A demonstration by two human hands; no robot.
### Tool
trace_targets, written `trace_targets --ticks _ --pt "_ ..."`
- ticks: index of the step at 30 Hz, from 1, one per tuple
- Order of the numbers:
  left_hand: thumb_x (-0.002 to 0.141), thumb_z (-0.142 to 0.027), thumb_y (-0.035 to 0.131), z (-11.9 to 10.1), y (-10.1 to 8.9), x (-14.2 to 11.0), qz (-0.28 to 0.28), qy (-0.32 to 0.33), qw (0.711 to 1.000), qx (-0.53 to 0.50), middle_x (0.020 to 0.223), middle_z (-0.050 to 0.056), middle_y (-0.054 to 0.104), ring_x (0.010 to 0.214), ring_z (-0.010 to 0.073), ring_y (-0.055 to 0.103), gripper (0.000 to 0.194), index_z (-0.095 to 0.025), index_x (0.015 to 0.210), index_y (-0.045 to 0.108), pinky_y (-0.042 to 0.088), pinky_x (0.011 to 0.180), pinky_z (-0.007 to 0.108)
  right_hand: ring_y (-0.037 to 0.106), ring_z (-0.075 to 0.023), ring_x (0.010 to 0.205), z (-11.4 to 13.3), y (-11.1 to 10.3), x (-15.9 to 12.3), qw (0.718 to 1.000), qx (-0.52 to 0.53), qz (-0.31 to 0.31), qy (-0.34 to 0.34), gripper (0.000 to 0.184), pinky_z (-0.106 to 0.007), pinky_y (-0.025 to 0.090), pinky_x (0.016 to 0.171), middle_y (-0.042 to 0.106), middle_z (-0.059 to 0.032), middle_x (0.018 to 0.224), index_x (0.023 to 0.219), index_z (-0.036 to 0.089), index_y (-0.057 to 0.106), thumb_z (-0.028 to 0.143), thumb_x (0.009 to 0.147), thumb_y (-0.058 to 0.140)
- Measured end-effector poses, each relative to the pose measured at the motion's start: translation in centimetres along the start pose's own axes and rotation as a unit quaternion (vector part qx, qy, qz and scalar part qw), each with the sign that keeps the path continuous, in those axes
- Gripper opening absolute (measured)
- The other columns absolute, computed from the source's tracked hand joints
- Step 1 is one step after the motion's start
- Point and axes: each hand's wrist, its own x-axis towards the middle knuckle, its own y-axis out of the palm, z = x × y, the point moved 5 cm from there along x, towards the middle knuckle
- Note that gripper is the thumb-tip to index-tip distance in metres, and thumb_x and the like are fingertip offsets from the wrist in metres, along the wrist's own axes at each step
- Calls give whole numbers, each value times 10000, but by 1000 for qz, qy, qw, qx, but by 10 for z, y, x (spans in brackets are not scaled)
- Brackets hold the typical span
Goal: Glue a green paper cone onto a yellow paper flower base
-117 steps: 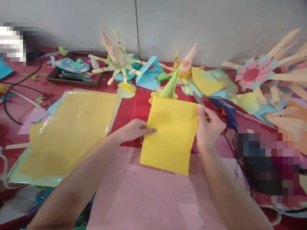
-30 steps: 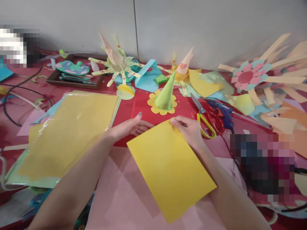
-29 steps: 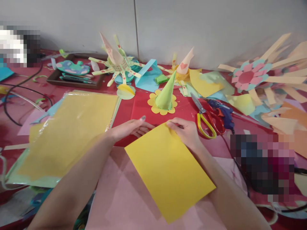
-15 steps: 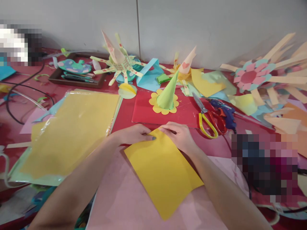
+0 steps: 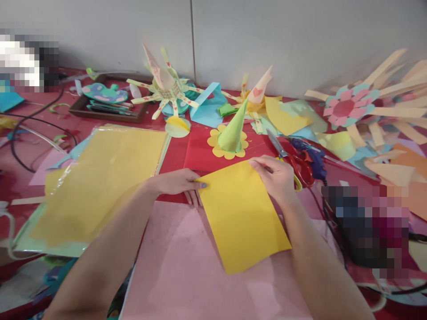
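A sheet of yellow paper (image 5: pixel 245 218) hangs tilted between my hands, above a large pink sheet (image 5: pixel 180 266). My left hand (image 5: pixel 182 184) pinches its upper left corner, thumb on top. The upper right corner is pinched by my right hand (image 5: pixel 275 175), which partly covers the handles of the scissors (image 5: pixel 278 144). Just beyond the paper, a green paper cone (image 5: pixel 232 133) stands on a yellow scalloped flower (image 5: pixel 228 154), on top of a flat red piece (image 5: pixel 200 151).
To the left lies a clear sleeve of yellow sheets (image 5: pixel 110 173). A brown tray (image 5: pixel 103 114) holds pens behind it. On the right are a blue glue gun (image 5: pixel 312 155) with a cord and a paper flower with long strips (image 5: pixel 350 106). A grey wall (image 5: pixel 283 44) closes off the back.
Both hands have moved apart, from close together at one corner to separate corners of the yellow paper. The sheet has turned and now lies more squarely, and my right hand covers part of the scissors.
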Motion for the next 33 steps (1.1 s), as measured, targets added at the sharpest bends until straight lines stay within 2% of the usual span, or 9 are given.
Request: trace_targets --ticks 5,11,17,20,23,28,31,33 --pt "826 -478 566 -11 -9 1 -91 96 991 -32 781 10 733 704 155 693 311 -184 829 667 532 704 264 629 -129 616 -9 -6 1 997 19 -57 57 200 -239 488 575 711 3 716 761 210 717 388 792 633" --pt "841 -482 537 -14 -10 0 -134 113 983 -47 896 47 736 800 174 694 360 -162 955 655 537 750 289 635 -140 617 -9 -7 1 993 16 -92 74 226 -245 496 567 708 -2 696 743 205 719 408 782 628" --pt "780 -458 632 -16 -5 1 -146 118 981 -35 1229 60 638 1130 244 591 472 -205 1177 594 494 921 342 626 -147 632 -4 1 -6 988 -4 -132 82 278 -256 501 574 695 -10 694 746 205 707 449 813 592" --pt "747 -456 669 -15 -4 4 -186 124 971 -85 1259 70 619 1144 262 582 516 -203 1189 583 487 948 391 603 -133 605 1 5 -9 987 -28 -138 71 287 -247 485 553 673 -5 672 756 212 700 451 838 565" --pt "733 -441 685 -13 -6 7 -210 123 963 -115 1195 77 655 1105 260 603 482 -181 1133 611 492 945 416 600 -131 603 3 5 -11 987 -34 -139 70 289 -245 480 555 665 -3 666 759 211 698 450 844 559" --pt "772 -394 649 -12 -11 9 -231 117 965 -49 1101 41 692 1033 224 630 342 -177 1036 650 526 877 356 647 -160 688 0 5 -10 986 -6 -132 102 273 -282 517 658 703 -13 729 773 206 705 446 826 585" --pt "816 -367 607 -11 -11 8 -239 107 965 -12 888 27 720 791 160 676 251 -159 950 649 552 673 251 671 -179 730 -6 7 -10 984 8 -120 134 275 -298 528 686 725 -29 777 796 193 713 444 812 602" --pt "848 -399 563 -10 -8 9 -223 79 972 12 655 -1 667 518 108 619 264 -150 902 632 483 456 192 675 -187 724 -8 8 -10 982 0 -116 147 283 -302 528 676 731 -38 776 796 185 716 444 808 605"
